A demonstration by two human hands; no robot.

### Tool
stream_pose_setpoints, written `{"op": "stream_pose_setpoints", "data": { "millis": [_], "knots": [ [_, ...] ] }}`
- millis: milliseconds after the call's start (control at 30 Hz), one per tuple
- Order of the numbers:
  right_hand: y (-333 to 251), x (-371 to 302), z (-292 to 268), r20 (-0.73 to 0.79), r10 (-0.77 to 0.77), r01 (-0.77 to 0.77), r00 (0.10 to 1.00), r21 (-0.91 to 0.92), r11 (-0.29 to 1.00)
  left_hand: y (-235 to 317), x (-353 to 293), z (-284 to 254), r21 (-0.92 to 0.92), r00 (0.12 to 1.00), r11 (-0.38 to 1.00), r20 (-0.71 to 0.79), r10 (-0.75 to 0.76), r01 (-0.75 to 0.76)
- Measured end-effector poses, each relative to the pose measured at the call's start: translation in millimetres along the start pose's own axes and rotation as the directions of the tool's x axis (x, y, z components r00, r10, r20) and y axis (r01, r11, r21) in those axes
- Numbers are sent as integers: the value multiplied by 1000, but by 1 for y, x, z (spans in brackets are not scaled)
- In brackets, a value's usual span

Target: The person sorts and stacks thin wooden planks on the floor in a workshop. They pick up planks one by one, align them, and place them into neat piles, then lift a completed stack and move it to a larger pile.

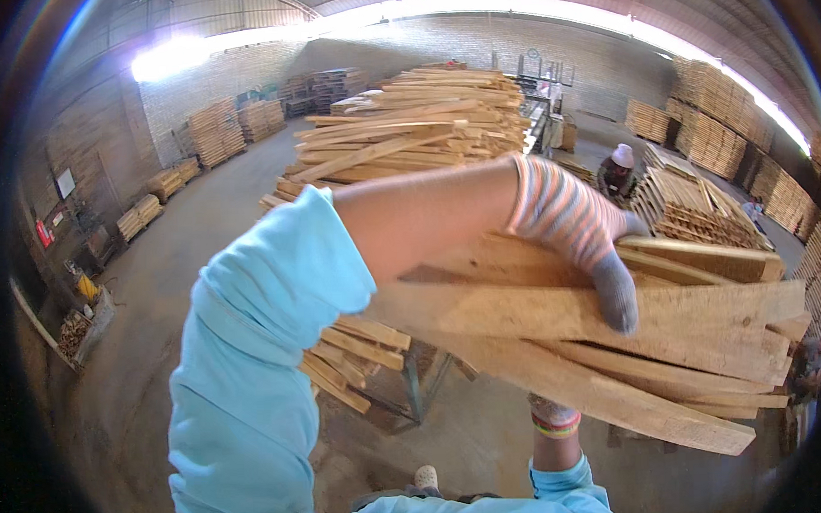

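Observation:
My left hand (567,219), in a striped knit glove with grey fingertips, reaches across from the left over a bundle of rough wooden planks (702,314). Its fingers curl over the planks' upper edges and press on the front face. The bundle lies crosswise, its loose ends fanning out at the right. From below, my right hand (550,409) goes up beneath the planks; only the part by the wrist shows, with coloured bands, and its fingers are hidden. My left forearm covers the bundle's left part.
A large stack of planks (406,139) stands ahead, with shorter plank ends (355,353) on a metal frame (418,383) below my left arm. Another person (617,172) is by a slatted wood stack (698,210) at the right. Palletised stacks (214,132) line the walls.

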State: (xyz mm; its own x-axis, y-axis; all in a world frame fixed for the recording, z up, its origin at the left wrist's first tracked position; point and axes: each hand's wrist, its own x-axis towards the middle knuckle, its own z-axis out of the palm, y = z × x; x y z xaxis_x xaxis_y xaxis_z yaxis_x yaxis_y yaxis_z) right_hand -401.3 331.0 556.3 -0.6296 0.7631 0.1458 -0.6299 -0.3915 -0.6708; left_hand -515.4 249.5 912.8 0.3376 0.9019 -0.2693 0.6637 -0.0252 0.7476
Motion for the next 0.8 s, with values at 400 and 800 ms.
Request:
{"op": "stream_pose_setpoints", "data": {
  "millis": [400, 800],
  "knots": [
    [143, 220, 198, 354, -267, 400, 896, -385, 832, -180, -58, -261, -166, 959, 951, -74, -275, 260],
    [257, 536, 444, 760, -176, 675, 625, -414, 610, -166, -72, -551, -15, 586, 619, -303, -752, 785]
  ]
}}
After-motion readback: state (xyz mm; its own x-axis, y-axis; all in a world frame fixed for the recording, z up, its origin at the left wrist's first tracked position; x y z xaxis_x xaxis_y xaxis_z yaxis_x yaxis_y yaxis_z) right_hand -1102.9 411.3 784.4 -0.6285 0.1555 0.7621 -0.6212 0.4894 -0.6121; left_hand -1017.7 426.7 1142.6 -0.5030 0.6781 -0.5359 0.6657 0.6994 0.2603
